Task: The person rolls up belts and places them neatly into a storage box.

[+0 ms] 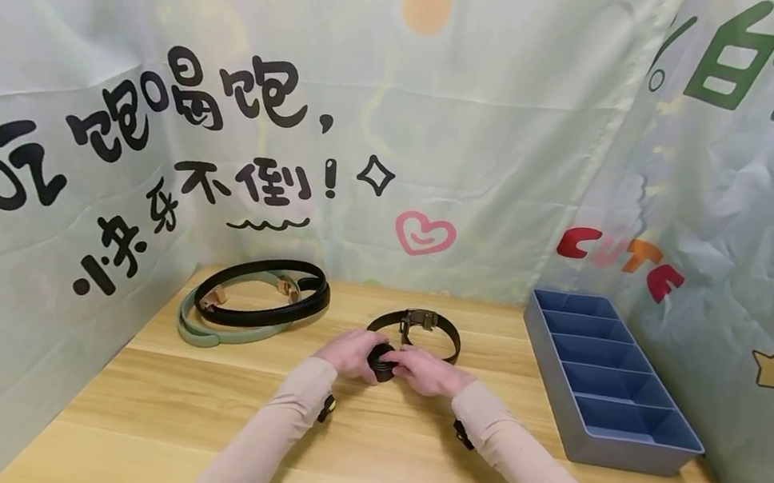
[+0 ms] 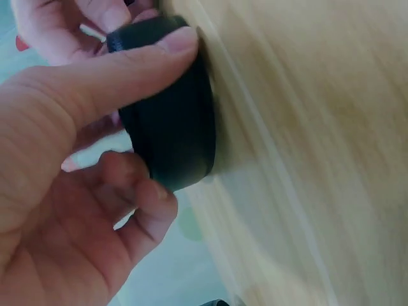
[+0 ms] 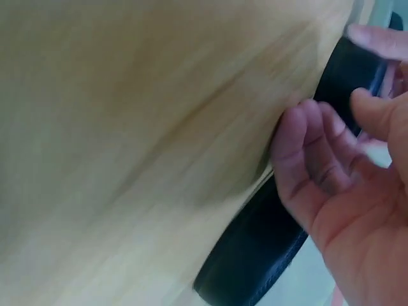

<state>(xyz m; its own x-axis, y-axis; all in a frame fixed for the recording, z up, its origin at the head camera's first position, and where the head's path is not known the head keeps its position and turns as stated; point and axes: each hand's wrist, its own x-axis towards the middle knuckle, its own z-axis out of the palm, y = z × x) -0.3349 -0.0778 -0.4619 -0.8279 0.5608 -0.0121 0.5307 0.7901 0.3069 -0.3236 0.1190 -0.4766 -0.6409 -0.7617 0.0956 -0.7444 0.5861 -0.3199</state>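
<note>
In the head view, a black leather belt has one part wound into a tight coil [image 1: 382, 366] between the two hands. The rest of its strap [image 1: 449, 334] makes a loose loop behind them, with a dark metal buckle [image 1: 423, 319] at the back. My left hand [image 1: 353, 352] grips the coil from the left, thumb laid across the coil's outer face [image 2: 175, 127] in the left wrist view. From the other side, my right hand [image 1: 432, 372] pinches the belt, thumb on the coil and fingers curled by the strap [image 3: 252, 245], which runs on past them.
A black belt [image 1: 254, 320] and a pale green belt [image 1: 201, 338] lie looped together at the back left of the wooden table [image 1: 374, 465]. On the right stands a blue-grey box [image 1: 636, 456] with several compartments in a row. Printed cloth [image 1: 498, 166] walls the table in.
</note>
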